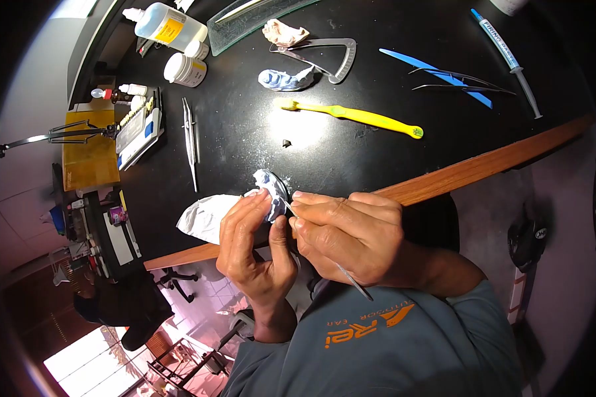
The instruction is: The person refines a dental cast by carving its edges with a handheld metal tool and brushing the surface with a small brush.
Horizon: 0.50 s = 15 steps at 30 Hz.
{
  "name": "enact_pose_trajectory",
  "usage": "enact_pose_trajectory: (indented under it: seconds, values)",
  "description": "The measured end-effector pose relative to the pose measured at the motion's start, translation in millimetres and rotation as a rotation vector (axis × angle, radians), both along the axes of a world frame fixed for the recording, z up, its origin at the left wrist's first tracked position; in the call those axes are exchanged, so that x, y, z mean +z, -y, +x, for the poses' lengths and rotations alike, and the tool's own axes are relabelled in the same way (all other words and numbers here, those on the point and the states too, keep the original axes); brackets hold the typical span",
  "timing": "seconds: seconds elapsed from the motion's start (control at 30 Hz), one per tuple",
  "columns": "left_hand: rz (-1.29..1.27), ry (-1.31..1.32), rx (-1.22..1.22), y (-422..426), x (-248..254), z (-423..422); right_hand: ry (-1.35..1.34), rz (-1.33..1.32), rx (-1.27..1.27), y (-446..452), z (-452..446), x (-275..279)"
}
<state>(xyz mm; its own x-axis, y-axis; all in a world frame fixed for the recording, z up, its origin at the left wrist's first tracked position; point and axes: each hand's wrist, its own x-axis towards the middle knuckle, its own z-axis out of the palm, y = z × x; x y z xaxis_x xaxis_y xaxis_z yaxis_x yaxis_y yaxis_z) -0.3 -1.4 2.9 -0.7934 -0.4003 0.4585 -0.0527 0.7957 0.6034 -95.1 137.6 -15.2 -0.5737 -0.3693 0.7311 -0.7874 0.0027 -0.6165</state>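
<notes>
My left hand (250, 248) pinches a blue-and-white dental cast (270, 188) between thumb and fingers, near the table's front edge. Close against the cast's right side, my right hand (354, 231) grips a thin metal hand instrument (356, 284) like a pen. Its rear end sticks out below the palm, and its tip is close to the cast; whether they touch I cannot tell. White dust lies on the black table around the cast. Partly under my left hand is a crumpled white cloth or tissue (202, 217).
A yellow toothbrush (371, 119) lies ahead, with metal tweezers (190, 142) to the left. Further back are another blue cast (286, 79), a pinkish cast (285, 32) and a caliper gauge (343, 61). A firing paste syringe (500, 45) lies right; a bottle (164, 26) and jar (184, 70) stand left.
</notes>
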Motion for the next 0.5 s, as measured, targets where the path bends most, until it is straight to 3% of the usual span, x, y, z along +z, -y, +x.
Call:
enact_pose_trajectory:
  seconds: [0.5]
  values:
    - [0.039, 0.047, -0.032, 4.3, 5.8, 1.3, 0.024, -0.004, 0.020, -0.3, 1.1, -0.2]
